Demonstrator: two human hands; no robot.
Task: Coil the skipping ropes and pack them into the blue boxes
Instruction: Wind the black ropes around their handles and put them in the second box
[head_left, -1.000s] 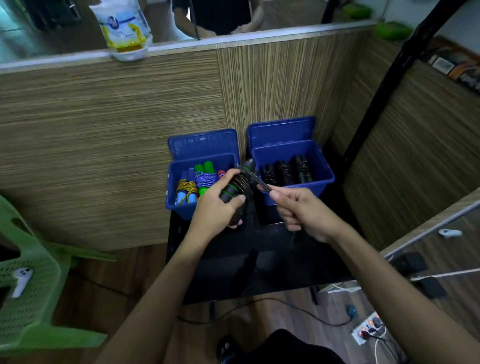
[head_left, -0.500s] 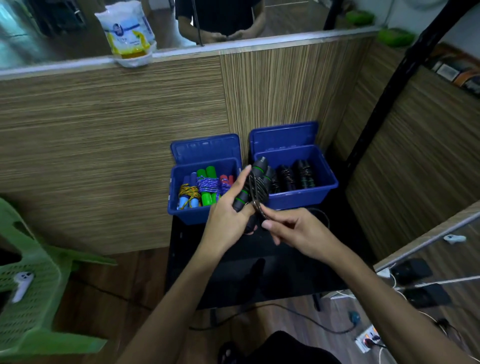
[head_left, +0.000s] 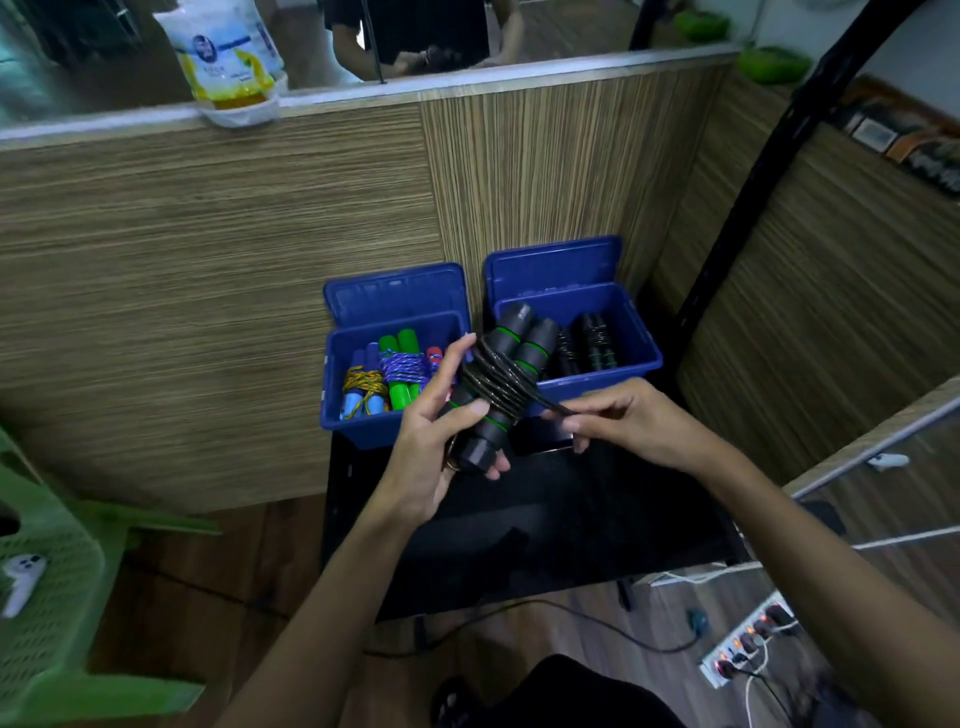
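Here, black skipping rope (head_left: 500, 382) with handles paired and tilted, clamped between thumb and curled fingers of left hand (head_left: 441, 441), above table (head_left: 545, 519) before the blue boxes (head_left: 644, 358). Cord end pinched by fingertips of right hand (head_left: 618, 421), drawn taut rightward.

Around the workspace

A black table (head_left: 545, 525) lay beneath the fingers; a green plastic chair (head_left: 57, 597) stood far to their left, a power strip (head_left: 748, 644) lay lower right, a white pouch (head_left: 228, 57) sat on the ledge above.
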